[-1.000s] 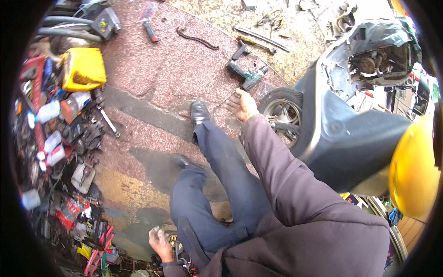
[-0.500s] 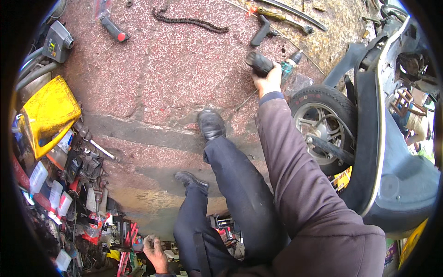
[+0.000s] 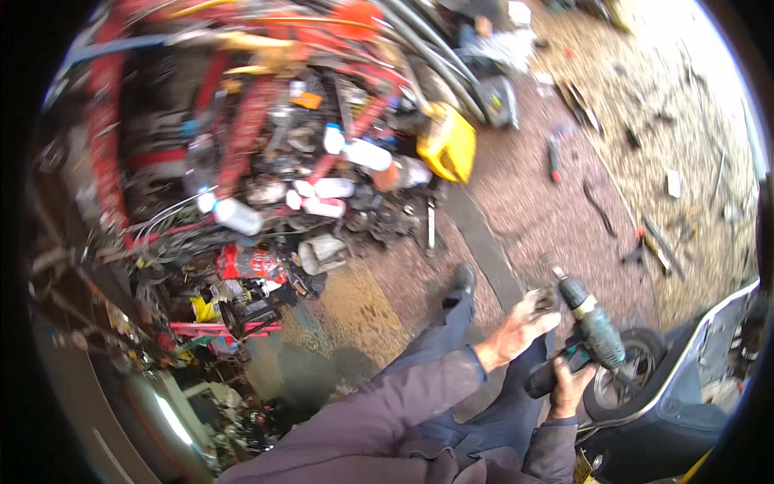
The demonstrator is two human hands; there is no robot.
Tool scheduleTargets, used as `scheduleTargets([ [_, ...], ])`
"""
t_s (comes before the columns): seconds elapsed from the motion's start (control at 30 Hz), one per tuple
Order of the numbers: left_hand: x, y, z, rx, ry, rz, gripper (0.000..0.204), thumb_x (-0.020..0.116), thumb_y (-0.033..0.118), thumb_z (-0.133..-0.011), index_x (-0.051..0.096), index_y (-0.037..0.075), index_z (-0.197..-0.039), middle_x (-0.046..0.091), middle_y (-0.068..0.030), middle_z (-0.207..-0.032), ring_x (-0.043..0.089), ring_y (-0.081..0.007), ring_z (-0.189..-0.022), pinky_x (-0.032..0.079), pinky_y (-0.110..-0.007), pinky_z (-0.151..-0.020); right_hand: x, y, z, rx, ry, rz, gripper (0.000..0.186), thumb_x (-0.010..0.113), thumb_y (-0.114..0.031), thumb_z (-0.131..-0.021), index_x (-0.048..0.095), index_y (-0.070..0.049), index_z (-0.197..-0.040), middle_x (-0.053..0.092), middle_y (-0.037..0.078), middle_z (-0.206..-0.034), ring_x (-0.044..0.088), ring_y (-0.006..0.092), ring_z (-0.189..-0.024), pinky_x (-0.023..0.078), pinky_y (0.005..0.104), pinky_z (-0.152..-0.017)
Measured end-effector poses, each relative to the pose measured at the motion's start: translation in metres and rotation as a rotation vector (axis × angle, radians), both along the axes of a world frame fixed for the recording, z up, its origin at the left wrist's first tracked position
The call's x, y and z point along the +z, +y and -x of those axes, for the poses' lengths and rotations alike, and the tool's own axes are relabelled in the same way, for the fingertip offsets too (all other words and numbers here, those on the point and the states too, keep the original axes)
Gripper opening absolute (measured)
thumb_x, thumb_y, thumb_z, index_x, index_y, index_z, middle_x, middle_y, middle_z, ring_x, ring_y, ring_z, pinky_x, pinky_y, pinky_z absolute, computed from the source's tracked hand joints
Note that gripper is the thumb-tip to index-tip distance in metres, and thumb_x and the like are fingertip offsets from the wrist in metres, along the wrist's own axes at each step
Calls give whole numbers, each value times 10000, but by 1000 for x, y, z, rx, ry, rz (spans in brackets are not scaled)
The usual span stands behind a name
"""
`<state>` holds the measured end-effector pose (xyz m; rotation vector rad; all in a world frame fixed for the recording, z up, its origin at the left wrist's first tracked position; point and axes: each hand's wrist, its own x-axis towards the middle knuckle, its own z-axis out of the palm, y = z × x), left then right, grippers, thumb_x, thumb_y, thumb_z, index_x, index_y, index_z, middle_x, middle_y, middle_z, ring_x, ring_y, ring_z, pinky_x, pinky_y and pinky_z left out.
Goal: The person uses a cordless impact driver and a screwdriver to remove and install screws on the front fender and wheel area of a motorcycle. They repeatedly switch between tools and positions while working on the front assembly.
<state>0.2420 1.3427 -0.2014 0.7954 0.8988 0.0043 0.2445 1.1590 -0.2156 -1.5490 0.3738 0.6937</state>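
In front, the right hand [image 3: 571, 387] grips a drill [image 3: 598, 332]; the left hand [image 3: 520, 329] half-curls, contents unclear.

Cordless drill [image 3: 598, 332]: teal body, pale band behind dark chuck [image 3: 571, 290]. Held aloft in right grip [image 3: 571, 385]. Chuck end points away from body, tilted leftward; black handle base [image 3: 542, 379] angled left, nearer body.

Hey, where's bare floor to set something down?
Bare: the reddish floor between the grey strip and chain; the tan floor between boot and grey container. Crowded: the heap of bottles and parts at left, and lower right, where right hand, drill and wheel overlap in view.
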Motion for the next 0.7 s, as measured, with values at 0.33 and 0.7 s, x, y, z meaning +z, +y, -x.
scheduleTargets([
  [0.33,272,189,39,553,-616,228,222,573,238,-843,589,32,-925,635,-120,-874,631,-289,-839,522,-452,-850,209,210,18,278,-428,-396,337,720,-26,-829,605,1,-1145,688,84,-1023,662,196,-891,526,330,-821],
  [0.7,423,283,117,524,-900,183,253,520,302,-962,537,70,-862,540,-57,-724,579,-221,-675,512,-430,-688,370,303,35,1115,-1049,-343,241,662,-29,-880,596,-55,-1110,617,32,-931,605,167,-864,507,327,-768],
])
